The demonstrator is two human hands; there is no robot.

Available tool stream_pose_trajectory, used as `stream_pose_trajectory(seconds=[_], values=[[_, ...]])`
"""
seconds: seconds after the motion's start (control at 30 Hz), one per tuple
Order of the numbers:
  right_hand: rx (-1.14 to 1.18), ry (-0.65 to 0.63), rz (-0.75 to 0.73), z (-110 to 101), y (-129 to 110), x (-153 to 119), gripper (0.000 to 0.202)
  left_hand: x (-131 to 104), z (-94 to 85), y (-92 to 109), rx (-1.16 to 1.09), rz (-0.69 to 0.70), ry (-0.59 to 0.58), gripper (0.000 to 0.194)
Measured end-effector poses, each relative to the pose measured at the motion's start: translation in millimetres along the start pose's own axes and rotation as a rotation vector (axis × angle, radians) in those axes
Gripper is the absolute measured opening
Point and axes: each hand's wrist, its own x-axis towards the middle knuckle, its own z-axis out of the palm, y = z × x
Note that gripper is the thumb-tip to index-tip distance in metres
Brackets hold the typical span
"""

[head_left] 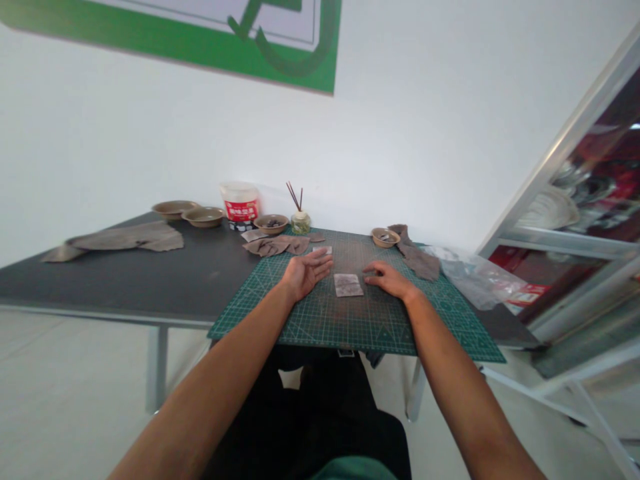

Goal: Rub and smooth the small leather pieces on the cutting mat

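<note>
A small greyish-white square piece point(349, 285), perhaps cloth or paper, lies flat on the green cutting mat point(310, 327) between my hands. My left hand point(305, 273) is held palm turned inward to the left of it, fingers stretched out and holding nothing. To its right, my right hand point(389, 279) is bent with its fingertips close to the square's edge; the fingers are apart and nothing shows in them. Another small pale piece point(324, 250) lies just behind my left fingers, partly covered by them.
Grey-brown cloths point(277, 245) lie behind my left hand, at the far left and at the right. Small bowls, one point(271, 223) with dark bits, a white tub point(240, 203) and a reed diffuser point(301, 221) line the wall. Clear plastic point(470, 273) covers the right edge.
</note>
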Motion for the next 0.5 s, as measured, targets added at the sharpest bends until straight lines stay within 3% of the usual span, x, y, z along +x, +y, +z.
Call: stream_pose_trajectory(seconds=[0.5], values=[[-0.019, -0.005, -0.046, 1.1, 1.8, -0.6, 0.021, -0.1, 0.4, 0.5, -0.013, 0.0, 0.007, 0.056]])
